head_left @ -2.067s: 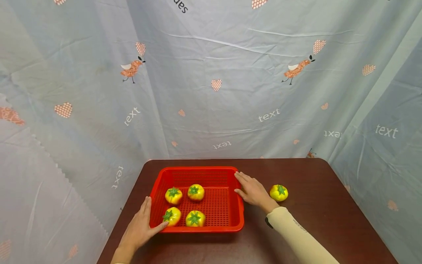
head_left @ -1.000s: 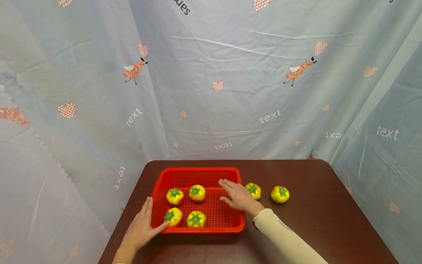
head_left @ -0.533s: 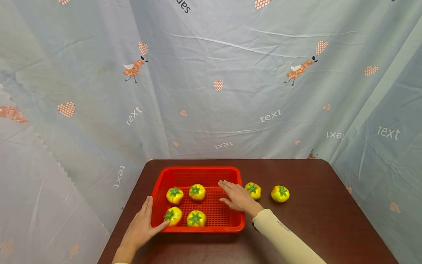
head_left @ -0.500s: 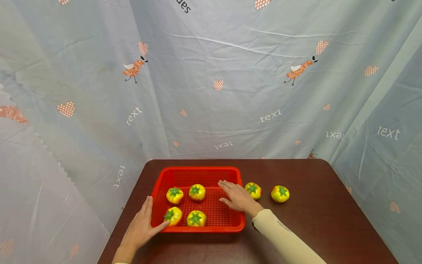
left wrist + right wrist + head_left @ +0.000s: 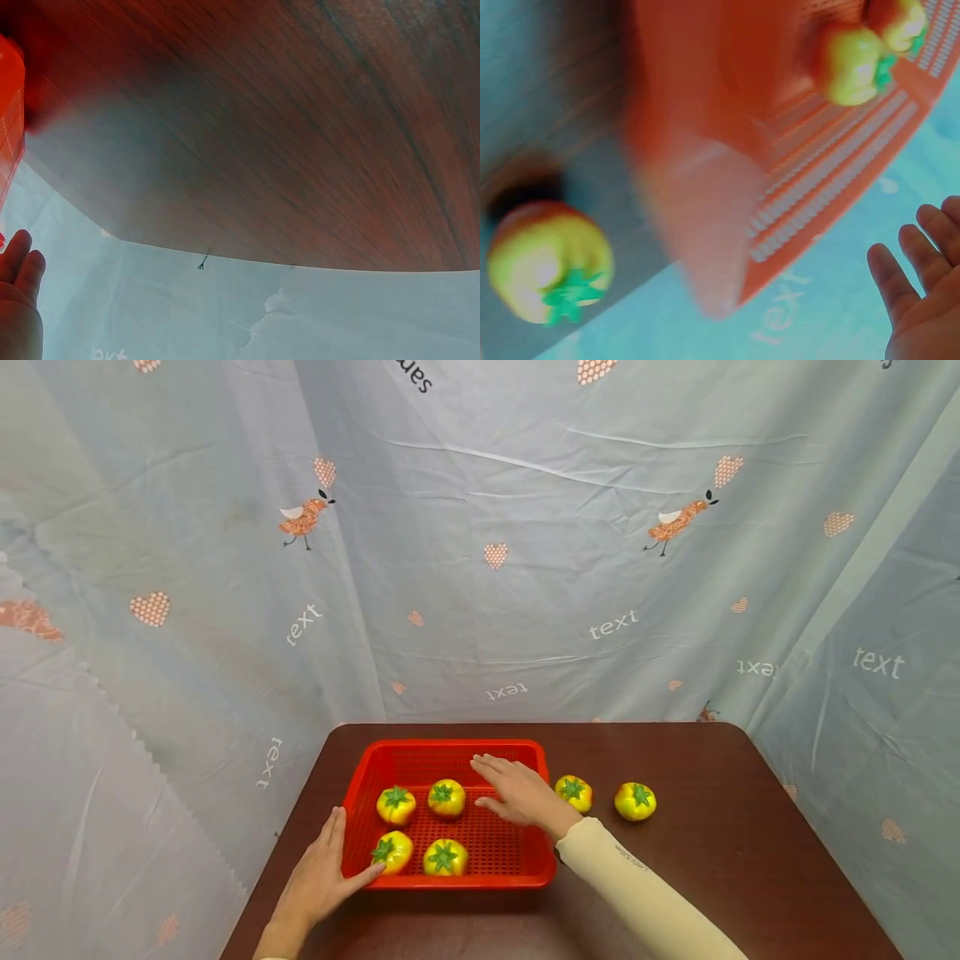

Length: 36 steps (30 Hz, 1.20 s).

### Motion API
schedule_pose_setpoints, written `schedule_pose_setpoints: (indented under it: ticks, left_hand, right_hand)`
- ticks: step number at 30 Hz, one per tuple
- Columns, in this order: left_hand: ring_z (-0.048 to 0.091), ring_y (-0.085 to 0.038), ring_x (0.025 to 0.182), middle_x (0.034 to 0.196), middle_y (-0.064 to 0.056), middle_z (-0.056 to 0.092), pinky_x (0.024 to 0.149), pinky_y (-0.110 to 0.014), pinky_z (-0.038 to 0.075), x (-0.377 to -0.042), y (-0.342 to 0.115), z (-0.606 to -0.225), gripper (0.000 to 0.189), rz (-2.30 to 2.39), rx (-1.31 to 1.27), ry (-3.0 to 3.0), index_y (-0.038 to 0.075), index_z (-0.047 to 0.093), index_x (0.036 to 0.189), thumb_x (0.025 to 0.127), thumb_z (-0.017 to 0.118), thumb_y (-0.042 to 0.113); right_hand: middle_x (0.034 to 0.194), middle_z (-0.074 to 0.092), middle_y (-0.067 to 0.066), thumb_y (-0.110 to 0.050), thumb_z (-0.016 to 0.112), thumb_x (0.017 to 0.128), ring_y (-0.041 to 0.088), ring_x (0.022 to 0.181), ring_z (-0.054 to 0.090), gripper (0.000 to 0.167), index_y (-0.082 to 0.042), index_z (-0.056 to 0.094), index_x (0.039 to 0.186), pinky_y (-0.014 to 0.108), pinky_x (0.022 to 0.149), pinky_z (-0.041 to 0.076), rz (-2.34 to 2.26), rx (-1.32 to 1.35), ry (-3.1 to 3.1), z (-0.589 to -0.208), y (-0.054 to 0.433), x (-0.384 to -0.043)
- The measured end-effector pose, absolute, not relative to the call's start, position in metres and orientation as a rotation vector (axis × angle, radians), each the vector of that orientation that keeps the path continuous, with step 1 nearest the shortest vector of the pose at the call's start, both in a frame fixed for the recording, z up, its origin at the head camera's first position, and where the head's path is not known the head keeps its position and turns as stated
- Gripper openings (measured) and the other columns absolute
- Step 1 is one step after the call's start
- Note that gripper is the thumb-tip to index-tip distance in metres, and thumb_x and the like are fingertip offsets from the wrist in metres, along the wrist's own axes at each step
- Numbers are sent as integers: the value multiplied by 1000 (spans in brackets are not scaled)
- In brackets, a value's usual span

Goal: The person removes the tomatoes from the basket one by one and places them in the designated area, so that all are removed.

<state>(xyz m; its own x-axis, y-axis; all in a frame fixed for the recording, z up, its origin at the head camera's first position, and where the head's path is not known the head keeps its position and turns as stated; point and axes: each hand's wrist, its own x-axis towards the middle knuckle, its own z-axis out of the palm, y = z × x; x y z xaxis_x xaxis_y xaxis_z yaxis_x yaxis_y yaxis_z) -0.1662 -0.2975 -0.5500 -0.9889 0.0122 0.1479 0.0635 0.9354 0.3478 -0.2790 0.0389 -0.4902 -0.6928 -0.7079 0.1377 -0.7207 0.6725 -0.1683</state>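
A red plastic basket [image 5: 450, 882] holds several yellow tomato-like fruits with green star-shaped leaves, among them a back fruit [image 5: 447, 799] and a front fruit [image 5: 446, 857]. My left hand [image 5: 315, 872] lies along the basket's left front corner, its fingers straight and the thumb over the front rim by a fruit [image 5: 393, 852]. Over the basket's right part hovers my right hand [image 5: 521, 793], palm down, fingers extended, holding nothing. The right wrist view shows its spread fingers [image 5: 900, 289] with nothing in them. Just outside the right rim sits another fruit [image 5: 573, 794].
One more yellow fruit [image 5: 634, 802] stands farther right on the dark wooden table [image 5: 720, 852]. A grey-blue printed curtain [image 5: 487, 635] hangs behind the table and at both sides.
My right hand has moved left from the basket's right rim to above its inside. The fruit just outside that rim has come into view. My left hand stays put.
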Motion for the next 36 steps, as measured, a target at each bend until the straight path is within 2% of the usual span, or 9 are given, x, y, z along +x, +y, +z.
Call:
schedule_pose_setpoints:
  ticks: [10,18,23,36]
  left_hand:
    - [44,-55,128,156,-33,23,101,-65,41,-166,-297,-550,116,-534,-54,-2950,-9,17,152,79,63,68]
    - [44,-55,127,155,-33,23,100,-65,41,-166,-298,-551,115,-525,-54,-2952,-9,18,152,79,63,68]
    - [45,-55,127,156,-33,23,100,-64,41,-166,-298,-550,114,-522,-55,-2947,-10,18,152,80,64,67]
    - [46,-54,126,156,-32,24,100,-64,43,-165,-297,-550,113,-515,-56,-2943,-9,19,152,80,64,66]
  right_hand:
    - [158,36,0,-43,60,95,18,145,36,69,-16,35,153,44,114,37,168,1365,-2812,-486,3,-267]
    - [153,44,0,-46,60,94,17,140,43,67,-14,41,149,40,110,42,-8,1507,-2744,-493,-13,-260]
    - [151,45,-1,-49,59,94,15,138,46,67,-15,41,149,37,110,43,-122,1532,-2724,-498,-20,-258]
    - [152,44,-4,-56,56,92,9,140,42,68,-18,43,148,29,109,43,-299,1568,-2753,-510,-35,-254]
